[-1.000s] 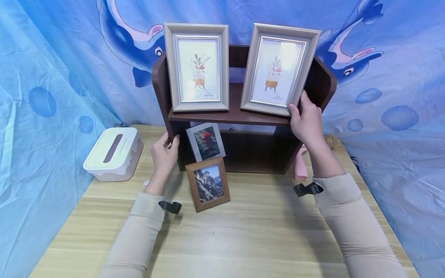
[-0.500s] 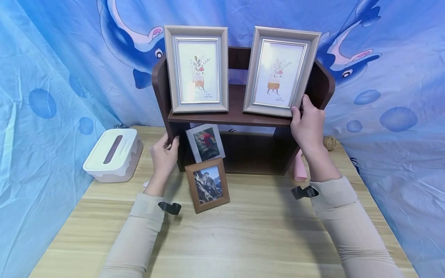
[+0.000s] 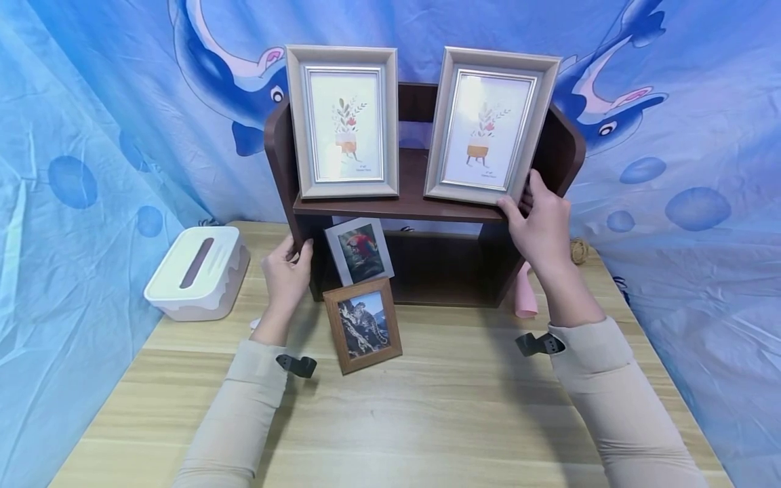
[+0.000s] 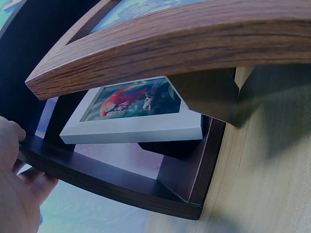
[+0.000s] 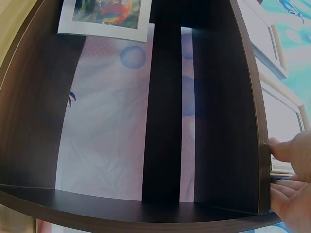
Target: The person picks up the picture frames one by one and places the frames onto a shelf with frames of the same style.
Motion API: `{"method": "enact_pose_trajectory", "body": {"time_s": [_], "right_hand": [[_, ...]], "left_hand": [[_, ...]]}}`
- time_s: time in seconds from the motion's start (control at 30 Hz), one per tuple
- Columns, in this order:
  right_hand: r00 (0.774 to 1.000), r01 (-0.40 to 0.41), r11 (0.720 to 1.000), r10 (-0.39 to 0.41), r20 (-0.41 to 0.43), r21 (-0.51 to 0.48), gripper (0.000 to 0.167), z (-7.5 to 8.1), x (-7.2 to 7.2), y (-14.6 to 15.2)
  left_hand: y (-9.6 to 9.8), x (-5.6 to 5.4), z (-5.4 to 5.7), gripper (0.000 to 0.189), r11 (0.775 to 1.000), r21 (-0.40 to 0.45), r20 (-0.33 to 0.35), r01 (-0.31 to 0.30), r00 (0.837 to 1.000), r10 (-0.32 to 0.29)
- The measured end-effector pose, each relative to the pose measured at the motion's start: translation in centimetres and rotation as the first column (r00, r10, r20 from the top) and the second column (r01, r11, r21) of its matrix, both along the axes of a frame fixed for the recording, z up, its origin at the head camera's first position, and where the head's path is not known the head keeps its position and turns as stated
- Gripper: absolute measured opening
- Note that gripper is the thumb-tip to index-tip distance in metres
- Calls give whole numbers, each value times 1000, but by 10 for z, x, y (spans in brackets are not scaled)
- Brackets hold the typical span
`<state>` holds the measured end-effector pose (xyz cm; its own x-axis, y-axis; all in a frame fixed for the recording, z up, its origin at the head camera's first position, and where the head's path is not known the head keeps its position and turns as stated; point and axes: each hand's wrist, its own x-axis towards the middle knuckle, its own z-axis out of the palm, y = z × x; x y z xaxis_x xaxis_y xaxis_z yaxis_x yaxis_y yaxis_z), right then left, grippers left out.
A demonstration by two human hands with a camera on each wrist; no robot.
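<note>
My right hand (image 3: 539, 224) holds the lower right corner of a beige picture frame (image 3: 488, 129), which leans slightly to the right on the upper board of a dark brown shelf (image 3: 411, 177). Its thumb lies at the bottom corner, and its fingers reach behind the right edge. To the left, a matching frame (image 3: 344, 122) stands on the same board; both show a potted plant. My left hand (image 3: 287, 271) grips the shelf's left side panel, thumb inside and fingers outside. A white frame with a parrot (image 4: 133, 104) stands in the lower compartment, behind a wooden frame with a spotted cat (image 3: 364, 325).
The shelf stands at the back of a wood-grain table (image 3: 464, 407). A white tissue box (image 3: 195, 271) sits at the left. On the right, a pink object (image 3: 525, 295) and a ball of twine (image 3: 578, 251) lie partly hidden. Blue dolphin-print cloth (image 3: 671, 122) hangs behind.
The right beige frame has shifted slightly to the right on the board. My right thumb has slid from its lower right edge to the bottom corner. My left hand stays in place.
</note>
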<state>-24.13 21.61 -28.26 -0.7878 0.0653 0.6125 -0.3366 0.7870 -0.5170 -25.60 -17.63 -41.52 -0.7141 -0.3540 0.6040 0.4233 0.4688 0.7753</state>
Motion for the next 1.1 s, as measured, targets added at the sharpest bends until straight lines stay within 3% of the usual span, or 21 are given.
{"method": "enact_pose_trajectory", "body": {"time_s": [0.4,0.67,0.83,1.1], "right_hand": [[998,30,999,-32,-61,-31,47,-5,0,-2],[997,-5,1000,3,-79,-27,47,-8,6,1],[994,-44,994,34,-99,-100,53,-11,17,3],[968,-125,969,73,-239,-211,47,-25,30,15]], "left_hand": [[0,-1,-3,18,1000,16,-25,25,999,-24],[0,-1,-4,20,1000,1,-25,25,999,-25],[-1,-1,-5,20,1000,-12,-32,22,999,-23],[0,0,-1,20,1000,-13,-27,10,1000,-11]]}}
